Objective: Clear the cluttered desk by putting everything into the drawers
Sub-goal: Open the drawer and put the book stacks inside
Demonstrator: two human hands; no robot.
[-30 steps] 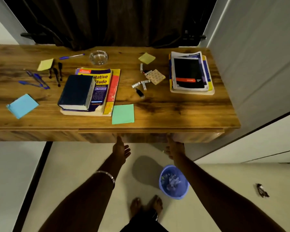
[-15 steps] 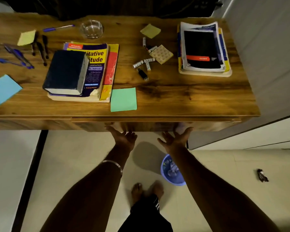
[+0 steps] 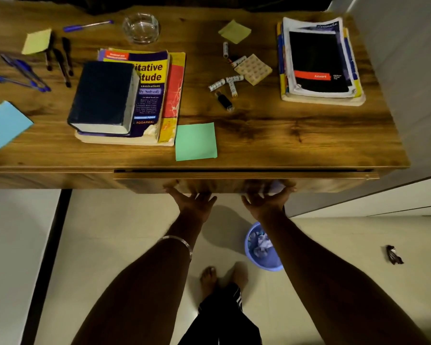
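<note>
Drawer (image 3: 244, 181): under the counter (image 3: 309, 145) front edge, barely ajar. We hook our left hand (image 3: 193, 202) and right hand (image 3: 265, 201) beneath its front, fingertips hidden, thumbs splayed. Risk: uneven pulling jams it; a jerk slides the green sticky note (image 3: 195, 141) off.

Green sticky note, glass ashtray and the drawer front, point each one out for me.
Green sticky note (image 3: 196, 141), head view, middle of the sheet.
Glass ashtray (image 3: 140, 28), head view, centre of the bowl.
Drawer front (image 3: 234, 186), head view, bare wood between the two hands.
</note>
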